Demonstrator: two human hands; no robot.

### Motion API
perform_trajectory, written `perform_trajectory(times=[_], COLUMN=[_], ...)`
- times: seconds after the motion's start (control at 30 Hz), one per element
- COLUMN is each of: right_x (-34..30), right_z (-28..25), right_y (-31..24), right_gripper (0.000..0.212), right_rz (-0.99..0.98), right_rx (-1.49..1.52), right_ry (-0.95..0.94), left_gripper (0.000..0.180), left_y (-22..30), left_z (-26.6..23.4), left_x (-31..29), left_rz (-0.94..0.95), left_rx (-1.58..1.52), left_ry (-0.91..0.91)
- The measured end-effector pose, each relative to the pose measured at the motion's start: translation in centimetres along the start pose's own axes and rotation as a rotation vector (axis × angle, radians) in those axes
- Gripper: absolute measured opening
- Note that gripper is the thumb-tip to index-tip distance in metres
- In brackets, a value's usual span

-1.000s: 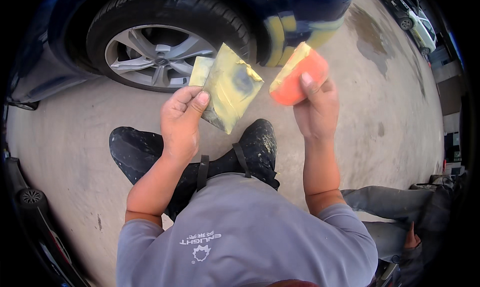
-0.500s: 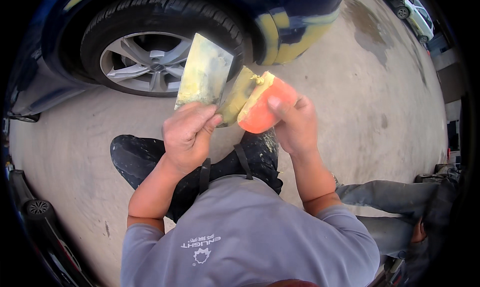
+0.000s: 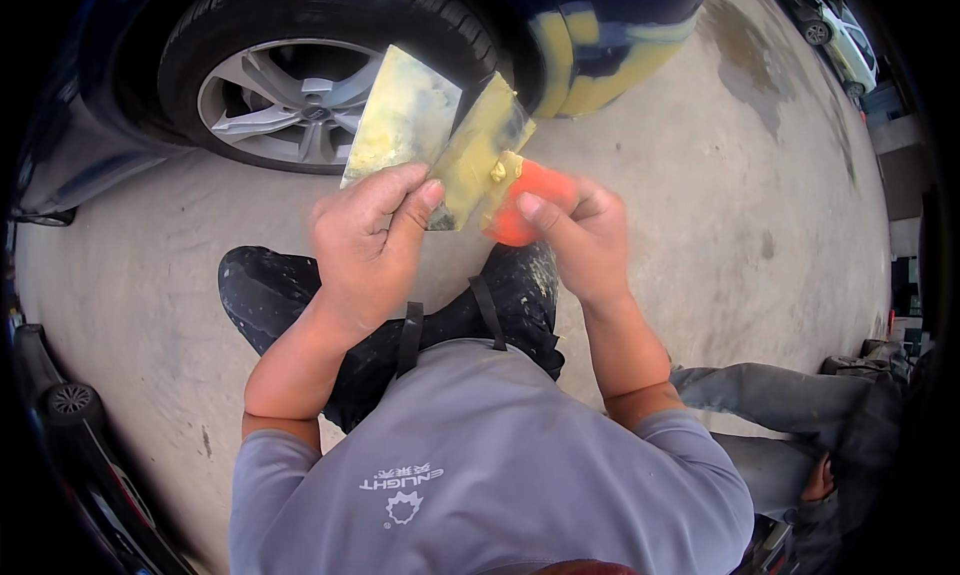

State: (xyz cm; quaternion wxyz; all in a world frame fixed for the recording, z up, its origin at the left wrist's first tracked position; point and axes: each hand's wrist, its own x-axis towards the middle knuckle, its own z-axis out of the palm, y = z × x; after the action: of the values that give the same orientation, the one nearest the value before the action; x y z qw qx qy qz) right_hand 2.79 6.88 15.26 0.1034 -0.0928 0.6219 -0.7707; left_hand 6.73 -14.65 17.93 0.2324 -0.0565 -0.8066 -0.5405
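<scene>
My left hand is closed on two thin flat putty spreaders, thumb across their lower ends. One is a pale, roughly rectangular blade. Fanned out to its right is a second blade, coated with yellow putty and dark at its corners. An orange-red spreader is pinched between the thumb and fingers of my right hand. Yellow putty clings in a lump along its left edge, which lies against or just over the second blade; actual contact I cannot tell.
Ahead stands a dark blue car with a silver-spoked wheel and yellow filler patches on its body. Another person's legs in grey trousers extend in from the right. A black car is at left, a white car far right.
The orange-red spreader has moved slightly left and turned, its edge now by the second blade. That blade has swung up, showing more of its face. My left hand has shifted up and left.
</scene>
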Motion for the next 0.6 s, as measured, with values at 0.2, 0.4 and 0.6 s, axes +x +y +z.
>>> perform_trajectory(times=[0.2, 0.4, 0.6], right_x=[0.1, 1.1, 3.9], right_z=[1.2, 1.9, -2.1], right_y=[1.0, 1.6, -1.8], right_gripper=[0.021, 0.024, 0.042], right_rz=[0.035, -0.004, -0.022], right_rx=[0.202, 0.3, 0.451], right_ry=[-0.004, -0.039, -0.018], left_gripper=[0.009, 0.011, 0.009], left_y=[-0.1, -0.8, -5.0], left_z=[0.3, 0.1, -1.0], left_x=[0.9, 1.1, 1.1], left_rz=[0.224, 0.382, 0.151], left_rx=[0.12, 0.206, 0.296], left_ry=[-0.029, -0.069, -0.29])
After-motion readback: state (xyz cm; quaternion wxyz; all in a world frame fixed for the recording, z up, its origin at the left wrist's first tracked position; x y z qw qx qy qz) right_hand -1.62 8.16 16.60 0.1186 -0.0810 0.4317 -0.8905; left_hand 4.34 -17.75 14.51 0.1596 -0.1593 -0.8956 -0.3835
